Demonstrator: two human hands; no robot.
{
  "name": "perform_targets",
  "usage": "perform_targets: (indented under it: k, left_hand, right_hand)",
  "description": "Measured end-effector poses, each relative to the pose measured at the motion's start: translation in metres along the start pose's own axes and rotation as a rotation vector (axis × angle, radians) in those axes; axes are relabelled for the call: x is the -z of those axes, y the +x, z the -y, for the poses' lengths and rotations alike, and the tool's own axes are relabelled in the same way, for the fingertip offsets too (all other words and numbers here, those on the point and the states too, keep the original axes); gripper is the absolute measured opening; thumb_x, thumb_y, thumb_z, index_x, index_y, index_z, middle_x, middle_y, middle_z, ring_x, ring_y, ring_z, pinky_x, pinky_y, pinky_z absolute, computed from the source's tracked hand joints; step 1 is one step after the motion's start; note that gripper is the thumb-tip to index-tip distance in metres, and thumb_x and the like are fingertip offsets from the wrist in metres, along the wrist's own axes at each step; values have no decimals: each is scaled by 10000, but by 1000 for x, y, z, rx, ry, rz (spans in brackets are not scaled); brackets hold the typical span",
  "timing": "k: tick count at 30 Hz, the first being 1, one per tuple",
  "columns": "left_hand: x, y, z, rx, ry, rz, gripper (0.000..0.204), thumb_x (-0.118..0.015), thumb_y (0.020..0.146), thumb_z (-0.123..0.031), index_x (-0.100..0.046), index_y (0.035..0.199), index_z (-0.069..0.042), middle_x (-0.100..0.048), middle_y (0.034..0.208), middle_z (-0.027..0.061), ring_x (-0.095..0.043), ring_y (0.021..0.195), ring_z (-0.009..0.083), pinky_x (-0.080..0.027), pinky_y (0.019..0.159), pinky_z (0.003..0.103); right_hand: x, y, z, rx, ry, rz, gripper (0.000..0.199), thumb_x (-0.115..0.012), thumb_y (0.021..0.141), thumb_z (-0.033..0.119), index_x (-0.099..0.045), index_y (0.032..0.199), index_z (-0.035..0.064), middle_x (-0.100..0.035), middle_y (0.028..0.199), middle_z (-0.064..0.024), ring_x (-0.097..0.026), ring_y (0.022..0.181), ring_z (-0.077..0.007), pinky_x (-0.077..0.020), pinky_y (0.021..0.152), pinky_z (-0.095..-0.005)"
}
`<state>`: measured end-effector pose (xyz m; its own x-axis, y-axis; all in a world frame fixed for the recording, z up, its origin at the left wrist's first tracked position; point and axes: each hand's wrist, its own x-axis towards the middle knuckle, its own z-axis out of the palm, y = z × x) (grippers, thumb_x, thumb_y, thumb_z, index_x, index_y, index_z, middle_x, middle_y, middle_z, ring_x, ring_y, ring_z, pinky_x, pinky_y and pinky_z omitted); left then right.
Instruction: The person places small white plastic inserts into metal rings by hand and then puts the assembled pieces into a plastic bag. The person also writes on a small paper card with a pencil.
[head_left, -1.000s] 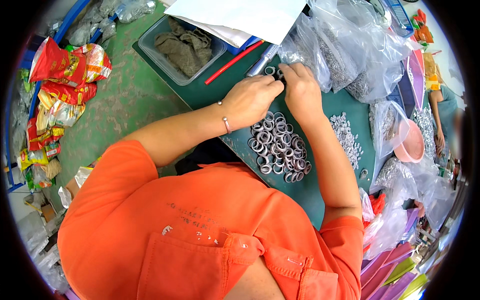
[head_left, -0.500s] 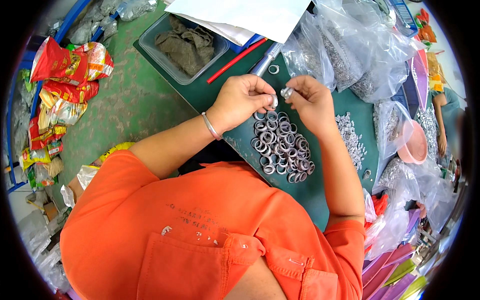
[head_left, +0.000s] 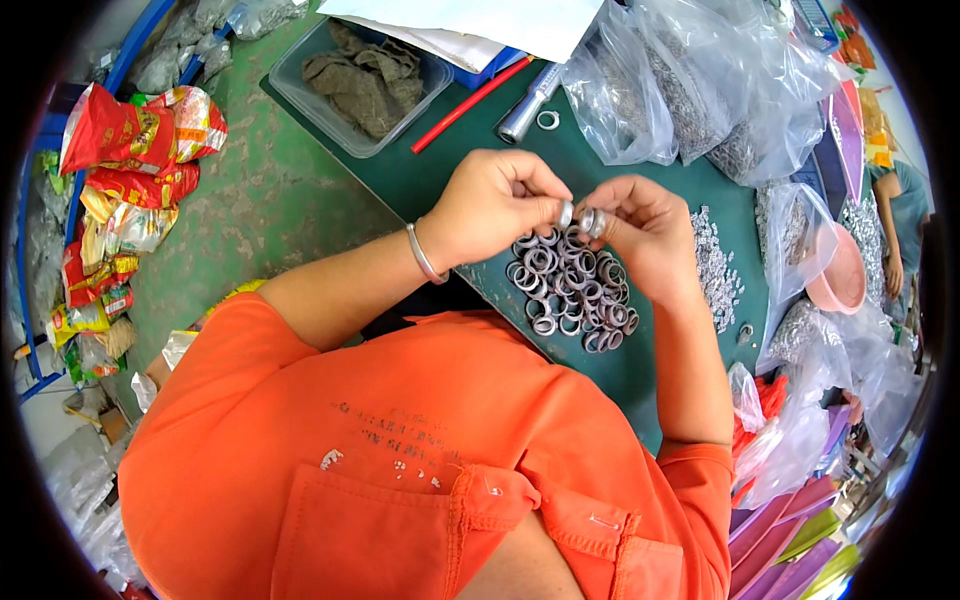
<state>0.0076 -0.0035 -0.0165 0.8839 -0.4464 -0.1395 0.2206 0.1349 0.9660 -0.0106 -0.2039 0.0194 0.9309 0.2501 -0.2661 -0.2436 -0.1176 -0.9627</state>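
Between the thumb and fingers of my left hand is a grey metal ring. My right hand pinches a short cylindrical metal piece, perhaps rings side by side; its exact shape is partly covered by the fingers. The two pieces face each other with a small gap. Just below the hands, a heap of grey metal rings lies on the dark green tabletop. A single ring lies apart, beside a metal cylindrical tool.
A clear plastic tub with a brown cloth and a red stick are at the far left. Clear bags of small metal parts fill the far right. Small silvery pieces lie right of my forearm. A pink bowl stands further right.
My hands have come closer together and lower, over the top of the heap. The held metal pieces are now almost touching. The view has shifted slightly.
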Motion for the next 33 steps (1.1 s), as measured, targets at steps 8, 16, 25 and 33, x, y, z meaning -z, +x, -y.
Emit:
perform_targets:
  k: [8,16,25,33]
  left_hand:
    - [1,18,-12,-597,844,129,120,-656,786,52,-687,892,6,-656,855,134,-652,772,310,-531,675,367]
    - [10,72,-7,-700,1609,-27,79,-580,748,-52,-654,775,-65,-607,853,65,-583,864,268,-438,734,408]
    - [-7,43,-19,-485,719,114,237,-713,822,-36,-662,1051,-1,-698,942,100,-693,865,201,-546,764,307]
    - [-23,8,-15,-677,576,108,284,-745,810,4,-619,1064,14,-709,910,91,-699,840,149,-558,746,273]
  right_hand:
    - [-5,-30,-2,221,-614,-45,167,-594,824,-46,-658,978,-31,-645,914,-169,-640,831,-343,-514,744,-361]
    - [6,-42,-17,290,-583,-285,135,-600,871,-20,-673,985,-20,-654,912,-138,-637,776,-271,-504,699,-324]
    - [10,-58,-43,208,-280,-486,135,-669,864,6,-692,997,7,-663,868,-59,-602,725,-101,-489,656,-243]
    - [-8,-44,-23,406,-246,-428,132,-749,806,19,-697,927,20,-681,838,-51,-628,727,-111,-503,646,-239]
